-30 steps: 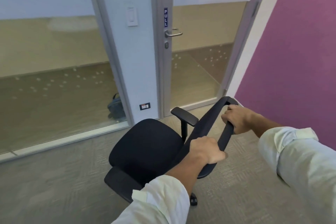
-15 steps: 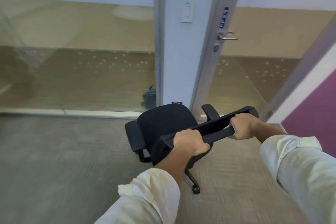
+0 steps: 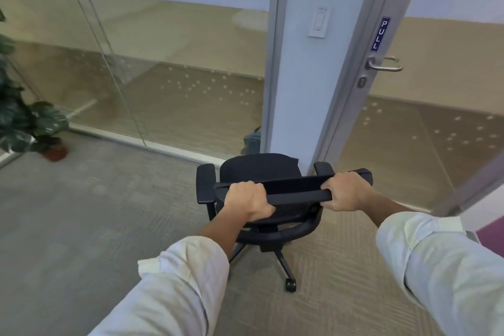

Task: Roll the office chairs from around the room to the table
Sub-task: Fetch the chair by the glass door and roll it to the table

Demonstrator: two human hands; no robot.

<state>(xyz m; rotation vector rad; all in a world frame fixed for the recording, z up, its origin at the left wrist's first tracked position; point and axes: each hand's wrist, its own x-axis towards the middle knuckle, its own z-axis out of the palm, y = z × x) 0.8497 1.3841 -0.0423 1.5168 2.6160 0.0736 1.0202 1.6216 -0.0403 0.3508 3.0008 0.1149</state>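
Observation:
A black office chair (image 3: 259, 169) on castors stands on the grey carpet right in front of me, its seat facing away toward a glass wall. My left hand (image 3: 249, 203) grips the left end of the top edge of its backrest. My right hand (image 3: 346, 194) grips the right end of the same edge. Both armrests show on either side of the seat, and one castor (image 3: 290, 285) shows below. No table is in view.
A glass wall (image 3: 163, 90) runs behind the chair, with a white pillar (image 3: 297, 76) and a glass door (image 3: 409, 106) marked PULL to the right. A potted plant (image 3: 30, 128) stands at the far left. Open carpet (image 3: 95, 213) lies to the left.
The chair has swung round so its back faces me squarely, and my view has turned left, bringing the plant into sight. Both hands have kept their grip on the backrest.

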